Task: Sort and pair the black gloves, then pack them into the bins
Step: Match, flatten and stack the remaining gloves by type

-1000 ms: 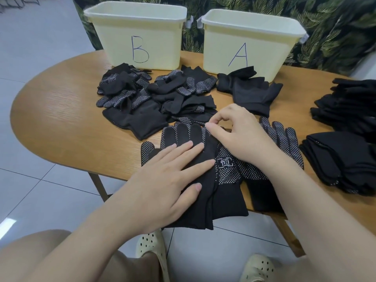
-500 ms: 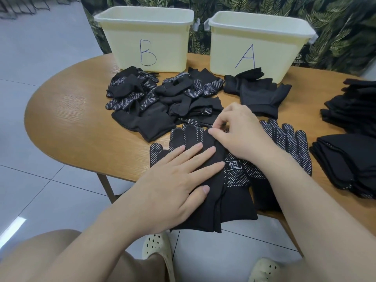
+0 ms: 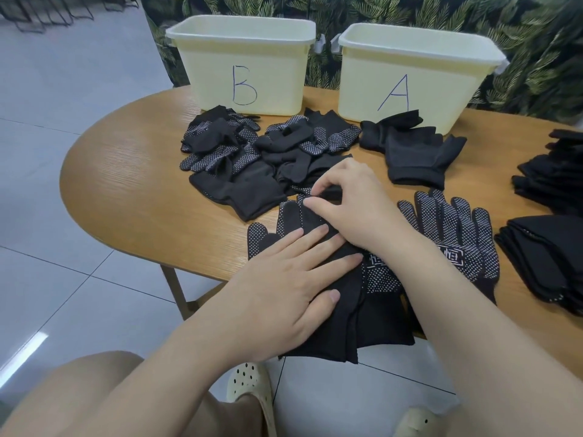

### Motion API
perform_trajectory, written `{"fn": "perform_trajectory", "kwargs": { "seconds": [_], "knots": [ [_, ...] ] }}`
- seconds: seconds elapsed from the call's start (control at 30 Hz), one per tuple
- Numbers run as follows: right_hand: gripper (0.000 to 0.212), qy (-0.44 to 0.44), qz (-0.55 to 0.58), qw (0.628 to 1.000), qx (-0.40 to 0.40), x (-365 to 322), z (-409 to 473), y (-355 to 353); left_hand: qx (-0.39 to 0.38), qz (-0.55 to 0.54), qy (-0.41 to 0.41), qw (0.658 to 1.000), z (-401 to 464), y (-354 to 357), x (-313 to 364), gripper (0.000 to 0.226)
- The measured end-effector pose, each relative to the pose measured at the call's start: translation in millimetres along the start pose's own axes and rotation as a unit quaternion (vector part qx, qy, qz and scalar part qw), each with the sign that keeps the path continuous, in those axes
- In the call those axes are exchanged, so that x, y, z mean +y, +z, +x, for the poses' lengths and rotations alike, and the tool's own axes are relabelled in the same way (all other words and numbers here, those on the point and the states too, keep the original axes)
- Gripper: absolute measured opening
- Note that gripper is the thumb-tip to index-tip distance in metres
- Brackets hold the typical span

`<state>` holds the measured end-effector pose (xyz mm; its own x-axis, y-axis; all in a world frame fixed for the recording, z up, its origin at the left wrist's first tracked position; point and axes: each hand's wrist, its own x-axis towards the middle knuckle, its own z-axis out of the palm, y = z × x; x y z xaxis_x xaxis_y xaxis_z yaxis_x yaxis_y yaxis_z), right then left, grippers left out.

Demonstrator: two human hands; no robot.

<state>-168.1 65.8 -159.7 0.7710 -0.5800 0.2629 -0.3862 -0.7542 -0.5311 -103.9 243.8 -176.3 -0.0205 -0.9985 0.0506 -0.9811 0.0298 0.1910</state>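
Note:
A black dotted glove (image 3: 344, 310) lies flat at the table's near edge, its cuff hanging over. My left hand (image 3: 284, 285) presses flat on its palm with straight fingers. My right hand (image 3: 353, 203) pinches the tips of its fingers between thumb and forefinger. Another dotted glove (image 3: 454, 234) lies palm up just right of it. A loose heap of black gloves (image 3: 262, 159) sits behind, in front of bin B (image 3: 243, 61). A plain black pair (image 3: 413, 152) lies in front of bin A (image 3: 413, 74).
Folded stacks of black gloves sit at the right: one near (image 3: 549, 257), one further back (image 3: 552, 175). The oval wooden table (image 3: 126, 184) ends close to my knees. A leaf-patterned wall stands behind the bins. Tiled floor lies to the left.
My right hand slid a little forward along the glove's fingers to their tips. My left hand stays pressed on the glove. The view shifted left.

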Motion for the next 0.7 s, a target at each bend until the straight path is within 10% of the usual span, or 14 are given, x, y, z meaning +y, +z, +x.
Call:
{"fn": "perform_trajectory", "kwargs": {
  "seconds": [0.7],
  "knots": [
    [0.01,-0.05,-0.005,0.994,0.097,7.3,-34.7,-27.5,0.03,0.009,0.007,0.999,-0.3,6.5,-4.8,0.058]
  ]
}}
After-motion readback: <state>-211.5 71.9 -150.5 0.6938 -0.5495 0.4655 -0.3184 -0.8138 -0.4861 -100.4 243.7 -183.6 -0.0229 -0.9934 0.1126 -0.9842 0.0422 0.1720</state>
